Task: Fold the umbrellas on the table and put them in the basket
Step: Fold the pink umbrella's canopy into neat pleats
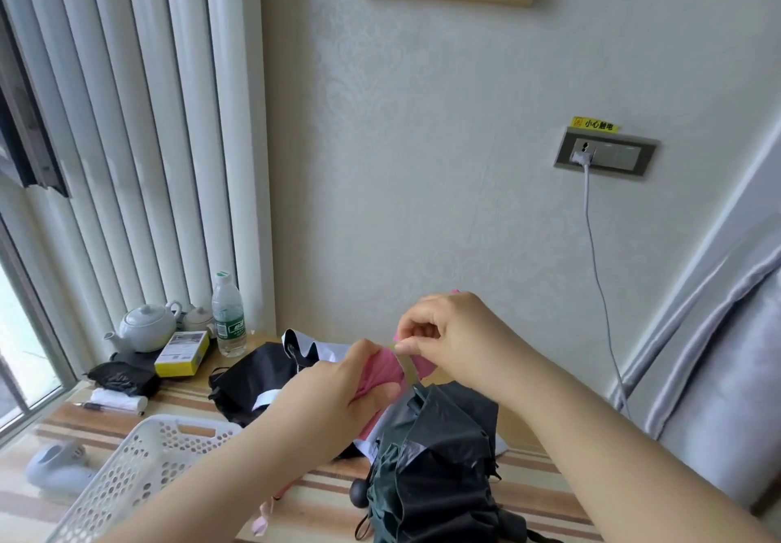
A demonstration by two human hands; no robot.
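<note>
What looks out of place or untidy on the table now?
Two dark umbrellas lie crumpled and unfolded on the table, and the white basket holds no umbrella that I can see.

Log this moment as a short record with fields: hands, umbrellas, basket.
left hand: left hand grips the pink folding umbrella
right hand: right hand pinches the same pink fabric
other umbrellas: dark green umbrella and black-and-white umbrella, both lying on the striped table
basket: white perforated plastic basket, no umbrella visible inside

A striped table [321, 496] carries black umbrellas [435, 470], a white basket [139, 458], teapot [146, 327], bottle [228, 318], yellow box [181, 354] and pen [101, 407].
</note>
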